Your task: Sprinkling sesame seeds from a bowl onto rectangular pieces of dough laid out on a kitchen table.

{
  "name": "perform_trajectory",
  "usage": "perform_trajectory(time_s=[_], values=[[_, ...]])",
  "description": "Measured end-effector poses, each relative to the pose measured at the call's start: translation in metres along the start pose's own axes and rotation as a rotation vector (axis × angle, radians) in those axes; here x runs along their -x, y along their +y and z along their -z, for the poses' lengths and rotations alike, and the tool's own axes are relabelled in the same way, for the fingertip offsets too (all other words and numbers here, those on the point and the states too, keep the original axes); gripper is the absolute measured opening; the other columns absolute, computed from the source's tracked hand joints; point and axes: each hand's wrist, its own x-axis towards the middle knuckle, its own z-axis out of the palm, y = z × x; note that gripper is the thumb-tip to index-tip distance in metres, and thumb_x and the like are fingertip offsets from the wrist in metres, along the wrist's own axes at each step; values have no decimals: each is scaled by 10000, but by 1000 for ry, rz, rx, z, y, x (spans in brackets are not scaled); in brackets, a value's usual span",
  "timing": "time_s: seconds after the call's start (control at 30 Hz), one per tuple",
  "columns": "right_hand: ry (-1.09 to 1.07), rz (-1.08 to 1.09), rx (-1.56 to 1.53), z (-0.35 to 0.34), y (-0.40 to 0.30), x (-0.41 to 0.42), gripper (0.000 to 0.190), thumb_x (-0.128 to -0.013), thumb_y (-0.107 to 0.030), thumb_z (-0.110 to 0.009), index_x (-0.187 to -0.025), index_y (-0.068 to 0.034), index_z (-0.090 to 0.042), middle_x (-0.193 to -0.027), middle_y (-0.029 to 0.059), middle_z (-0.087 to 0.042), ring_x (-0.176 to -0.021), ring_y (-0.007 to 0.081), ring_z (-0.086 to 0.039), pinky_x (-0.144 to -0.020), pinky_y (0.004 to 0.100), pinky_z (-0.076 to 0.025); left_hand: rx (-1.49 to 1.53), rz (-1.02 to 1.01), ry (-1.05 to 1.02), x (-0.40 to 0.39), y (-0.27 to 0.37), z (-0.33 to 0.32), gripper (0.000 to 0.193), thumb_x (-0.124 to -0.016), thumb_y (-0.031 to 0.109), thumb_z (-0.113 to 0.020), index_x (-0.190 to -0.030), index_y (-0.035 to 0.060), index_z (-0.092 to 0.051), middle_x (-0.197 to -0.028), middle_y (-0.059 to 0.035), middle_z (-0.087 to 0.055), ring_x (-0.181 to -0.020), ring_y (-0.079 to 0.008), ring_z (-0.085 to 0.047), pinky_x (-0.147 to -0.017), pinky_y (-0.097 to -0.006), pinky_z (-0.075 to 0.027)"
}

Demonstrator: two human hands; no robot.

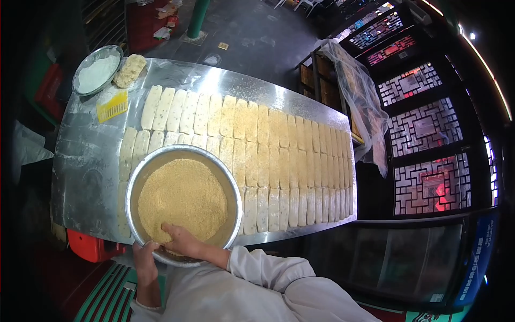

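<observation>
A large round metal bowl (234,181) holds fine yellow-tan crumbs (185,193) and is tilted against my body over the near edge of the metal table (84,193). My left hand (145,257) grips the bowl's near rim, thumb over the edge. My right hand (179,240) is inside the bowl, its fingers partly sunk in the crumbs; whether they close on any is hidden. Beyond and right of the bowl lie three rows of pale dough strips (177,110) with dark flecks. Tan crumbs cover many strips in the far and middle rows.
At the table's far left are a bowl of white flour (96,74), a lump of dough (130,71) and a yellow plastic scraper (112,106). A plastic-draped rack (354,92) stands beyond the right end. A red plastic object (90,245) is below the near left edge.
</observation>
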Motion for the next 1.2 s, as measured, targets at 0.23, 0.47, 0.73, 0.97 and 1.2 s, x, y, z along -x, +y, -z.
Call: perform_trajectory(time_s=[0.23, 0.47, 0.73, 0.97, 1.2], values=[[247, -116, -738, 189, -41, -9, 67, -911, -175, -573, -906, -116, -543, -634, -43, -474, -502, 55, -416, -421, 203, -331, -54, 93, 110, 4, -14, 59, 338, -725, -7, -554, -1058, -52, -584, -980, -75, -622, -889, -169, -579, -811, -298, -435], [399, -68, -327, 301, -41, -17, 40, -884, -82, -588, -896, -43, -584, -603, -27, -480, -477, 50, -403, -424, 207, -311, 14, 110, 182, 16, 4, 102, 457, -712, 41, -589, -1154, -53, -526, -1006, -88, -604, -887, -194, -608, -802, -316, -479], [381, -97, -267, 325, -19, -32, 37, -872, -62, -617, -864, -28, -603, -633, -5, -518, -504, 54, -440, -427, 210, -338, -16, 51, 295, 4, 1, 114, 558, -659, 52, -574, -1196, -76, -494, -1042, -107, -587, -929, -230, -589, -837, -337, -457], [512, -49, -269, 283, -27, -41, 55, -902, -80, -581, -920, -28, -575, -621, -20, -494, -503, 51, -440, -433, 213, -343, -61, 21, 293, -7, -19, 129, 460, -648, 50, -543, -1091, -76, -545, -937, -66, -601, -786, -180, -590, -691, -280, -454], [-75, 33, -247, 139, -38, -55, 179, -908, -97, -535, -1074, -39, -565, -858, 104, -574, -671, 197, -590, -583, 363, -502, -82, -11, 54, -16, -7, 97, 535, -676, 93, -591, -1187, -31, -493, -1125, -116, -565, -1016, -235, -539, -932, -345, -392]])
